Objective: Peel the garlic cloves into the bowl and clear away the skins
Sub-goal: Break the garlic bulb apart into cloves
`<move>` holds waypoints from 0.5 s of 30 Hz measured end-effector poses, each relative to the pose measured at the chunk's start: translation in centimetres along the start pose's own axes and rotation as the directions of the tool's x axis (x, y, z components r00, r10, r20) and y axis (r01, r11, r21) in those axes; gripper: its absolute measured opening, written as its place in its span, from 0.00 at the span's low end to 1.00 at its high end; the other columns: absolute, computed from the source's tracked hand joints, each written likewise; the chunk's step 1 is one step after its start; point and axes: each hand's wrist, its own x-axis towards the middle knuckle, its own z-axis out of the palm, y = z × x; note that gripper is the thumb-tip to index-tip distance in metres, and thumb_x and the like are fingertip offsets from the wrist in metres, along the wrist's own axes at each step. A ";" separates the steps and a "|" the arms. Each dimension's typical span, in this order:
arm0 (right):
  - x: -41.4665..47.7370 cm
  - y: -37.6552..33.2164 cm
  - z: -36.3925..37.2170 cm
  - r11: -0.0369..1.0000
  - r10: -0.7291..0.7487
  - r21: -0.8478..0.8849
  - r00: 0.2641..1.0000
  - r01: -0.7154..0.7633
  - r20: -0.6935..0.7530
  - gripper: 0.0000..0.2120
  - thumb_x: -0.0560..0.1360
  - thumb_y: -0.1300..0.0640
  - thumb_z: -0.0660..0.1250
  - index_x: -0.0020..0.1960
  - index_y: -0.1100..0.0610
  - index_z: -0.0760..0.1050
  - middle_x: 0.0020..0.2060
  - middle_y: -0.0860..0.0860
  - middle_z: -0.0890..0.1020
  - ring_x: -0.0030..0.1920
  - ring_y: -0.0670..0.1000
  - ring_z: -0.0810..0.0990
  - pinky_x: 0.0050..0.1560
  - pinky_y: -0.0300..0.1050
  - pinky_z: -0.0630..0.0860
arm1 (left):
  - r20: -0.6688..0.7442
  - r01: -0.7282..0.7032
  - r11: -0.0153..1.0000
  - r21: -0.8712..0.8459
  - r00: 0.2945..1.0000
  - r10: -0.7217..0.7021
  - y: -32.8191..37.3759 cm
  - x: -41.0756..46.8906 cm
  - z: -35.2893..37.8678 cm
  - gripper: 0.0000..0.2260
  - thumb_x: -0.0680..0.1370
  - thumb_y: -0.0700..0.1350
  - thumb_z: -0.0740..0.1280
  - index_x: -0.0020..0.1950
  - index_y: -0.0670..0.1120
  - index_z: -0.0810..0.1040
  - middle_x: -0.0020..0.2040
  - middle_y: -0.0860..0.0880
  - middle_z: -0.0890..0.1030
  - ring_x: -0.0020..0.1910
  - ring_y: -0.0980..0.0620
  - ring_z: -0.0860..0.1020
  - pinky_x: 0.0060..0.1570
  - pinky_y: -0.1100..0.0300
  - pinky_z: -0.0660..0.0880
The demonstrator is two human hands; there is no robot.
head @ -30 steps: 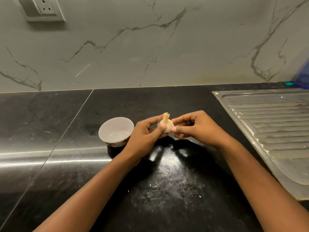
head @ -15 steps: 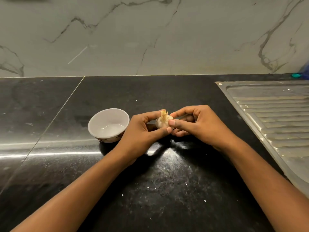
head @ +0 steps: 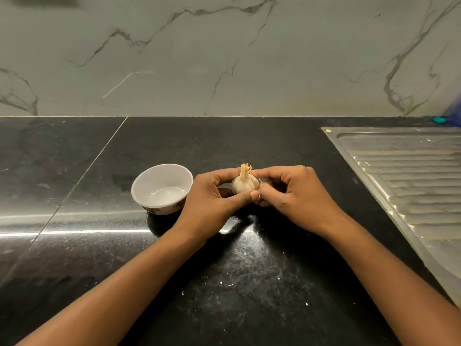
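Head view shows 1 whole garlic bulb (head: 243,184) held stalk-up between your 2 hands. Your left hand (head: 209,206) grips it, thumb on the near side and forefinger curled over the far side. Your right hand (head: 296,196) pinches its other side, fingers curled and forefinger up by the stalk. I cannot tell whether the bulb touches the counter. Its papery skin looks intact and no clove is split off. The bowl (head: 154,181) sits just left of your left hand with 0 cloves in it. Nearer you than both hands, a few white flecks (head: 230,285) dot the black countertop (head: 99,245), too small to identify. A steel drainboard (head: 411,183) lies well right of your right hand. I judge you are at the very start, with breaking the bulb, peeling, filling the bowl and clearing skins all left.
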 end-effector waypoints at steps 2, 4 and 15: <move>0.2 0.0 -0.1 0.993 0.059 0.102 0.998 -0.058 -0.007 0.16 0.78 0.65 0.72 0.64 0.54 0.84 0.41 0.53 0.89 0.44 0.51 0.90 0.55 0.55 0.86 | -0.014 -0.008 1.000 0.015 1.000 0.008 -0.1 0.0 0.0 0.14 0.77 0.38 0.77 0.62 0.45 0.85 0.54 0.46 0.88 0.56 0.44 0.87 0.62 0.41 0.81; 0.4 -0.1 -0.3 0.973 0.117 0.202 0.993 -0.113 -0.008 0.15 0.77 0.68 0.72 0.62 0.56 0.84 0.41 0.57 0.89 0.44 0.55 0.90 0.56 0.56 0.86 | -0.023 -0.003 1.000 0.004 1.000 0.004 -0.2 0.1 0.1 0.13 0.78 0.38 0.76 0.62 0.46 0.84 0.55 0.46 0.88 0.56 0.45 0.86 0.63 0.41 0.81; 0.7 -0.3 -2.5 0.877 0.225 0.422 0.972 -0.230 0.062 0.09 0.74 0.70 0.77 0.54 0.68 0.83 0.45 0.65 0.88 0.44 0.57 0.88 0.47 0.41 0.85 | -0.012 0.121 0.955 -0.271 0.992 -0.129 0.0 0.3 0.2 0.16 0.82 0.36 0.69 0.70 0.40 0.77 0.63 0.42 0.84 0.64 0.45 0.83 0.61 0.56 0.81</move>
